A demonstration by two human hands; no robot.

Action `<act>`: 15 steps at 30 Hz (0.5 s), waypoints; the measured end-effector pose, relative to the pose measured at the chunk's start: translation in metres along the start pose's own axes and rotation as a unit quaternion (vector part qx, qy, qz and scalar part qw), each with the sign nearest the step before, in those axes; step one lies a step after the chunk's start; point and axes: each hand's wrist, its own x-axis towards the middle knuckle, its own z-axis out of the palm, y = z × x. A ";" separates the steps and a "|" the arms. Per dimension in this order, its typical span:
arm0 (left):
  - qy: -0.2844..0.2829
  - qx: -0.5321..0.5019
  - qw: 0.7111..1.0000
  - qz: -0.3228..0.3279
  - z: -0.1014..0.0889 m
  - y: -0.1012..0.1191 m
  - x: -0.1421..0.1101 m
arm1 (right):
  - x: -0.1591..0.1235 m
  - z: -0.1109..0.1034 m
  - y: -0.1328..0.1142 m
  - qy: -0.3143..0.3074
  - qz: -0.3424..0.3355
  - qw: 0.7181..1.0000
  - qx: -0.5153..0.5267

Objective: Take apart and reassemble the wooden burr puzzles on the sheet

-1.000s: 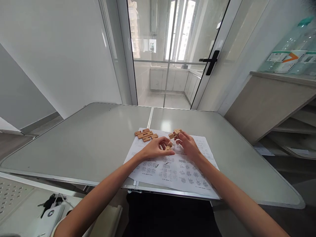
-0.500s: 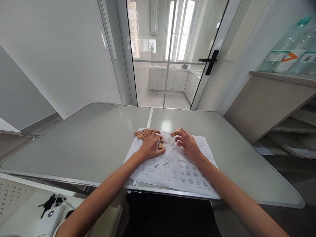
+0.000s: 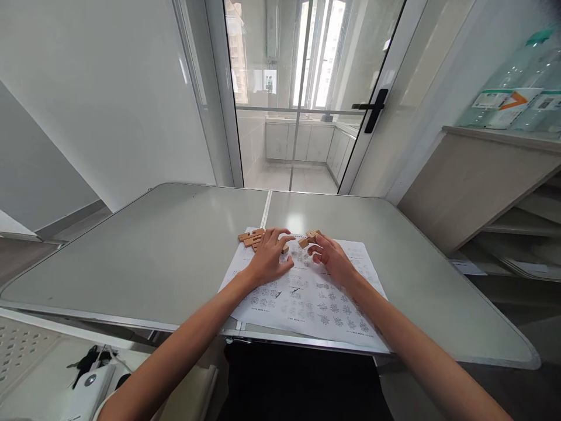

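Note:
Notched wooden puzzle pieces (image 3: 251,238) lie in a loose pile at the far left edge of a printed paper sheet (image 3: 302,310). My left hand (image 3: 269,260) rests beside the pile, thumb and fingers spread apart. Just beyond it a small wooden block (image 3: 285,249) shows, mostly hidden by the fingers. Over the right part of the sheet, my right hand (image 3: 332,257) pinches a joined group of wooden puzzle pieces (image 3: 310,237) between thumb and fingers. Its fingertips partly cover the pieces.
The sheet, covered in small diagrams, lies on a grey folding table (image 3: 144,251) with a centre seam. A glass door (image 3: 298,140) stands behind it. Plastic bottles (image 3: 504,96) sit on a shelf at right; keys (image 3: 90,359) and a white device (image 3: 90,392) lie lower left.
My left fingers have opened away from the wooden block, which is now more hidden behind them. My right hand and its puzzle pieces have shifted slightly left and lower.

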 end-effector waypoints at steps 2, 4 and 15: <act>0.002 -0.022 1.000 0.020 -0.003 0.005 0.002 | -0.001 0.001 0.000 -0.011 0.004 1.000 -0.008; -0.001 -0.041 0.999 0.033 -0.006 0.007 0.003 | -0.002 0.002 0.000 -0.027 0.008 0.999 -0.022; -0.062 -0.121 0.987 0.088 -0.016 0.014 0.003 | -0.008 0.005 0.000 -0.160 0.019 0.980 -0.114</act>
